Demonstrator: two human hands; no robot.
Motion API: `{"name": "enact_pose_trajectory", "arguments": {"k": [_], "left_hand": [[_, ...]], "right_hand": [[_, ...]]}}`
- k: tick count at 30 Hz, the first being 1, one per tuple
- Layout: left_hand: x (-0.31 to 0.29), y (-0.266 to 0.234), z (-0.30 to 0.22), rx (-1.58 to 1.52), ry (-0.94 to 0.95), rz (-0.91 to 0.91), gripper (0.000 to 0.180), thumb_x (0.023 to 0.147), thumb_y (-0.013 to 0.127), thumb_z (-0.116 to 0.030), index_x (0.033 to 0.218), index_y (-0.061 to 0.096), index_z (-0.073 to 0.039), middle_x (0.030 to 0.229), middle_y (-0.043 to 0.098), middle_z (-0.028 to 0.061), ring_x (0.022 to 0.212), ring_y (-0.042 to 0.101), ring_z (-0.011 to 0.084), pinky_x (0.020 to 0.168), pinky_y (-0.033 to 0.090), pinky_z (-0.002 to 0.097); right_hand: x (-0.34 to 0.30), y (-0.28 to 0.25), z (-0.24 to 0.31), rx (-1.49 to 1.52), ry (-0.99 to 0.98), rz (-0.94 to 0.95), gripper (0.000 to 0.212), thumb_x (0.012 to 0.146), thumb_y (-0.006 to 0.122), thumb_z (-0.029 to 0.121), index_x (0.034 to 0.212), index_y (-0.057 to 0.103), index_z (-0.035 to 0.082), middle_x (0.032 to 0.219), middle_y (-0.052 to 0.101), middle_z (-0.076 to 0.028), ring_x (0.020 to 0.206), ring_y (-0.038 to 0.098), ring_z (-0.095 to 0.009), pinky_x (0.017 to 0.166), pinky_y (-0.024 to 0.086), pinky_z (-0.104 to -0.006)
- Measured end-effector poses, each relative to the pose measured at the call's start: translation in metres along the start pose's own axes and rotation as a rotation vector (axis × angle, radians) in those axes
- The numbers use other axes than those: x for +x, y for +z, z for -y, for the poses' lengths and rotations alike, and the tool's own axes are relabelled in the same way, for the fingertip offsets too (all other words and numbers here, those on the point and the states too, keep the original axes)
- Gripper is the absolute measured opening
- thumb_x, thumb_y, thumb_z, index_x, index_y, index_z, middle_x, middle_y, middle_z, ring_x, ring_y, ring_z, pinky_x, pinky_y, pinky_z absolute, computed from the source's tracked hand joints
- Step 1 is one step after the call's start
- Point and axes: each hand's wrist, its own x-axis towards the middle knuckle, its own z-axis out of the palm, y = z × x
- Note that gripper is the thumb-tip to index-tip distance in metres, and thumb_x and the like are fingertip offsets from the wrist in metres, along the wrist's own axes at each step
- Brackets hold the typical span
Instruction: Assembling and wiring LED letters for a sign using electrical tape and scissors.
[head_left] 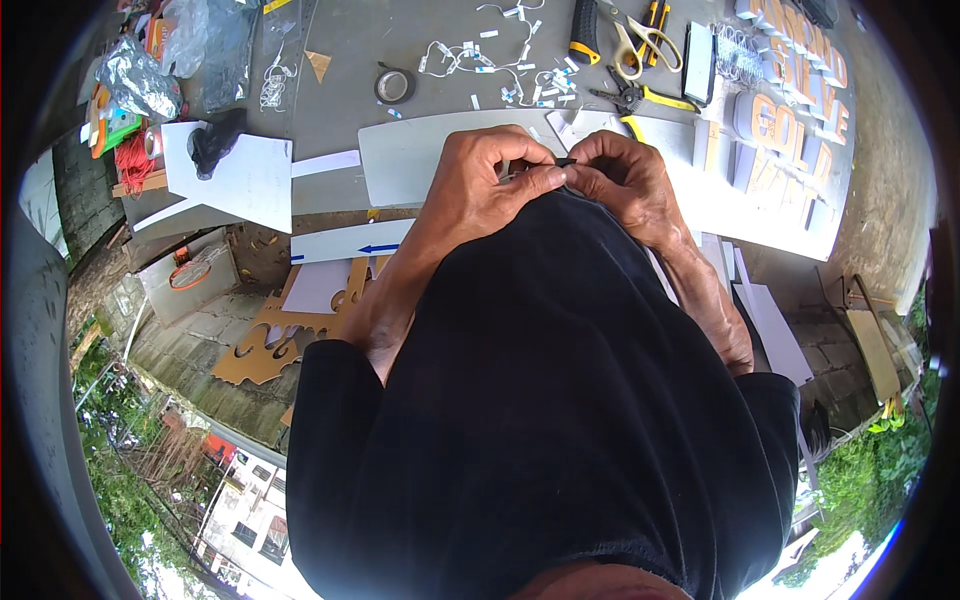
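Note:
My left hand [492,182] and my right hand [628,185] meet just in front of my black shirt, over the near edge of the table. Both are closed, thumbs and forefingers pinched together on a small dark piece [565,162]. Fingers hide most of that piece, so its kind cannot be made out. Below the hands lies a long pale board [400,155]. Beyond them are wire strippers [632,97] with yellow-and-black handles, scissors [628,62] with beige handles, and strings of small white light modules [480,68].
A dark tape roll [409,84] lies left of the light strings. An orange-and-black handled tool [584,38] rests near the scissors. Raised letters [765,125] stand on a white sheet at right. Plastic bags [225,60], red wire [133,165] and cut cardboard [262,355] are at left.

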Motion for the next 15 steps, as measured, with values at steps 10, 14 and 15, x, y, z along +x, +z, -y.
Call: {"name": "enact_pose_trajectory", "arguments": {"k": [10,14,15], "left_hand": [[0.004,-0.003,0.004,-0.382,-0.387,0.022,0.016,0.087,0.077,-0.012,0.092,0.074,0.003,0.081,0.068,0.0038,0.074,0.058,0.0078,0.069,0.044,0.0235],[0.003,-0.004,0.009,-0.375,-0.390,0.014,0.018,0.086,0.077,-0.012,0.094,0.074,0.004,0.082,0.069,0.0053,0.078,0.060,0.0089,0.073,0.046,0.0230],[0.003,-0.005,0.009,-0.399,-0.397,0.012,0.019,0.086,0.077,-0.013,0.094,0.074,0.004,0.083,0.069,0.0054,0.078,0.061,0.0091,0.073,0.046,0.0229]], "right_hand": [[-0.008,0.017,-0.009,-0.122,-0.266,-0.267,0.021,0.085,0.081,0.007,0.100,0.068,0.000,0.092,0.074,-0.010,0.082,0.070,-0.016,0.073,0.057,-0.0324],[-0.008,0.016,-0.009,-0.220,-0.462,-0.253,0.025,0.082,0.082,0.003,0.103,0.067,0.002,0.093,0.073,-0.009,0.082,0.071,-0.018,0.070,0.059,-0.0313],[-0.007,0.014,-0.004,-0.335,-0.560,-0.222,0.024,0.082,0.081,0.002,0.102,0.068,0.002,0.094,0.073,-0.009,0.081,0.071,-0.019,0.068,0.059,-0.0311]]}}
